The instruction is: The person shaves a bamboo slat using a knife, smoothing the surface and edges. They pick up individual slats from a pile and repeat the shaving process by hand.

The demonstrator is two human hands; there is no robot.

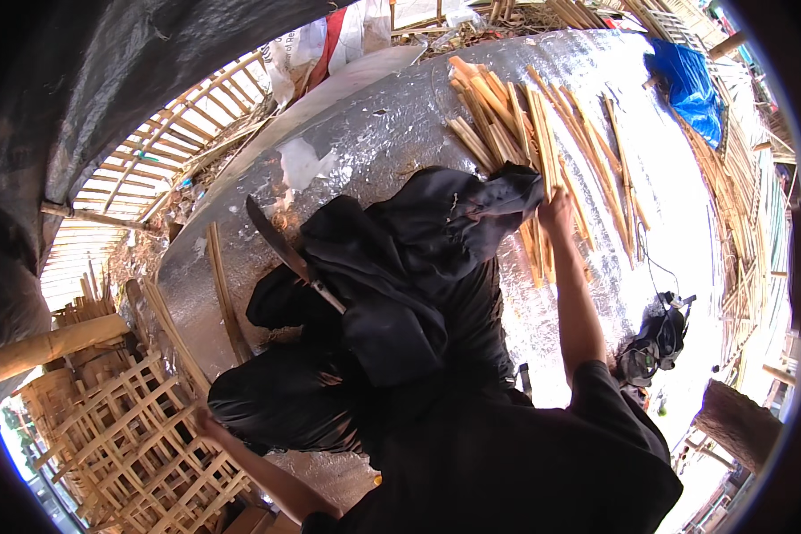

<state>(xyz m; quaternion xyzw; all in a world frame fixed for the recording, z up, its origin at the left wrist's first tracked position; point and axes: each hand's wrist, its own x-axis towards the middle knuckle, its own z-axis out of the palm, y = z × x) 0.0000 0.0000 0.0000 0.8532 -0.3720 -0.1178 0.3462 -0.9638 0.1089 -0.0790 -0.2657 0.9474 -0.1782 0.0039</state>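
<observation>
Over silvery sheeting (374,125), my right hand (556,214) meets slender bamboo strips (543,133); left hand (208,426) beside bamboo latticework (133,436); fingers' grip unclear.

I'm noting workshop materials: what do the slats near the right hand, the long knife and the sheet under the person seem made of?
Slats: probably split bamboo, unpainted, judging by their straw colour and long straight edges.
Knife: blade likely steel, dark and dull, slim and curved; handle material unclear.
Sheet: foil or metallised plastic, judging by its silvery, wrinkled glare.
</observation>
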